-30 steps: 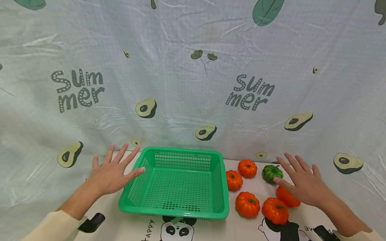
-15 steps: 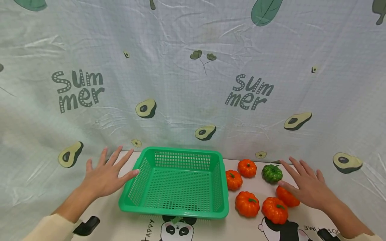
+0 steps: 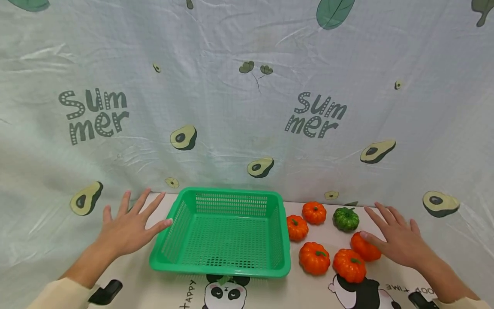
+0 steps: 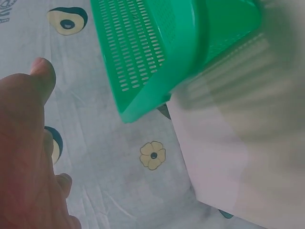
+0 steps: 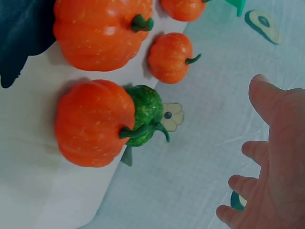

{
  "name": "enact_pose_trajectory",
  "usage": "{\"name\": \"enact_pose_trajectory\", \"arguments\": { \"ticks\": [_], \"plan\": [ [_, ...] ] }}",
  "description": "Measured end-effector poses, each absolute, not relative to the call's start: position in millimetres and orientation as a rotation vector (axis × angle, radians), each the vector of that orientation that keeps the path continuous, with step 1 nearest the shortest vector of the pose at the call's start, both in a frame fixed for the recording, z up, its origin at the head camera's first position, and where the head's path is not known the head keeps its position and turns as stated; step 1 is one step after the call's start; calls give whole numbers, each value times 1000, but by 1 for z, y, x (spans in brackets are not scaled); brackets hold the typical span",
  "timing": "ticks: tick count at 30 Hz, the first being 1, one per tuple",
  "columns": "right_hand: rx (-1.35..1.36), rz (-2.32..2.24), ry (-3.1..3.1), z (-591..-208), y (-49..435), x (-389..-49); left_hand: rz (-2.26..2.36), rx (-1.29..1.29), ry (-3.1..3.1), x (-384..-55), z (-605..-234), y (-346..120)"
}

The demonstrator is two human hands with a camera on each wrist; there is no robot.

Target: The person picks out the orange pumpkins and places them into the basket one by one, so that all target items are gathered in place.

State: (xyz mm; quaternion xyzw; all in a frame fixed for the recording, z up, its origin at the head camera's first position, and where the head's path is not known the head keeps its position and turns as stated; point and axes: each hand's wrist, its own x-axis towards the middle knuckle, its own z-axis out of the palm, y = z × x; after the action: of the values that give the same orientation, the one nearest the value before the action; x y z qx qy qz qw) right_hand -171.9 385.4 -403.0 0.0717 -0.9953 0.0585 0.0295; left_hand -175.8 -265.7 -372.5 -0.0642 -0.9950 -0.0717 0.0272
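My left hand (image 3: 125, 234) is spread beside the left rim of a green plastic basket (image 3: 220, 274), its thumb nearest the rim and nothing in its grasp. In the left wrist view the hand (image 4: 28, 157) shows at the left edge, apart from the basket (image 4: 186, 62). My right hand (image 3: 399, 240), also spread and holding nothing, hovers at the right of the small pumpkins, its thumb overlapping an orange pumpkin (image 3: 364, 247) in the head view. Near it are a green pumpkin (image 3: 345, 219) and another orange pumpkin (image 3: 349, 266). The right wrist view shows the hand (image 5: 281, 157) apart from the pumpkins (image 5: 95, 124).
More orange pumpkins (image 3: 314, 258) stand along the basket's right side, two of them (image 3: 297, 228) towards the back. The white table (image 3: 139, 283) carries panda prints. Behind it hangs a pale curtain (image 3: 216, 103) printed with avocados and lettering.
My left hand has drifted left, away from the basket. The right hand has shifted slightly right. The basket and pumpkins keep their places; the head view has tilted a little.
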Motion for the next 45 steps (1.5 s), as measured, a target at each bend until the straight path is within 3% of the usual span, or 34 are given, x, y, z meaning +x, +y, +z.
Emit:
{"name": "enact_pose_trajectory", "arguments": {
  "ticks": [27, 38, 45],
  "plan": [
    [264, 335, -3027, -441, 427, -173, -437, -263, -3131, -184, -395, -278],
    [190, 694, -3088, -461, 434, -179, -923, -13, -3255, -201, -395, -286],
    [61, 804, -3146, -464, 433, -180, -1589, 127, -3156, -203, -399, -292]
  ]
}}
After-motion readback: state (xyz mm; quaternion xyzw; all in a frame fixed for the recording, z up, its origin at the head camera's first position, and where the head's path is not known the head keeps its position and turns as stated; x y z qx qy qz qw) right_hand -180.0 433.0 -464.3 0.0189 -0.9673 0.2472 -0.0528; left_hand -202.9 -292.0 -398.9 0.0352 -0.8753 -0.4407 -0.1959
